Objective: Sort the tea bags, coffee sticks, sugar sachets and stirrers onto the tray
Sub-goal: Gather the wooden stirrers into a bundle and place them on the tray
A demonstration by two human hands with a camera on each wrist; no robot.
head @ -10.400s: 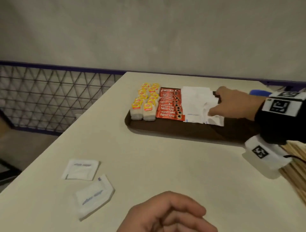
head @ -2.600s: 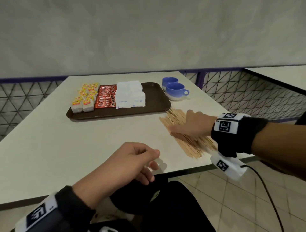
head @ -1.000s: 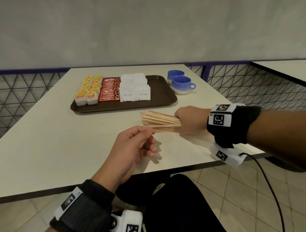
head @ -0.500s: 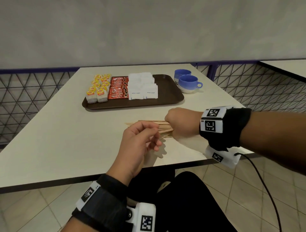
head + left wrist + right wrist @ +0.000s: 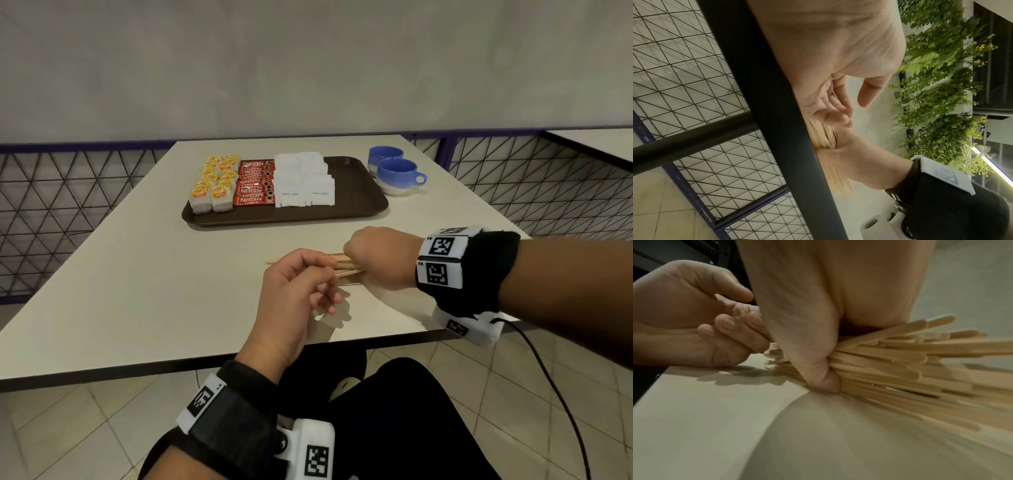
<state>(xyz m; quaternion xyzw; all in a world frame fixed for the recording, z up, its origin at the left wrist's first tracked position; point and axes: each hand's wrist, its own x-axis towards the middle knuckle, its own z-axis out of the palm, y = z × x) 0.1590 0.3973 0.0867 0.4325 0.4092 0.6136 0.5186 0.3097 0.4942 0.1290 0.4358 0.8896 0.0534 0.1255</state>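
Right hand [image 5: 378,257] grips stirrers [image 5: 900,356] near table edge [image 5: 212,366].

Brown tray [image 5: 356,192], red coffee sticks [image 5: 255,185], blue cups [image 5: 397,174]

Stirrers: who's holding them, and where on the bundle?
Right hand grips the stirrers mid-bundle; ends fan out both sides. Left hand fingers touch one end.

- The right hand [image 5: 380,258] grips the stirrers [image 5: 890,356] on the table [image 5: 137,291], the left hand [image 5: 298,284] just beside it.
- Beyond both hands sits the tray [image 5: 356,185].
- On the tray, left to right: tea bags [image 5: 214,185], coffee sticks [image 5: 255,183], sugar sachets [image 5: 303,180].
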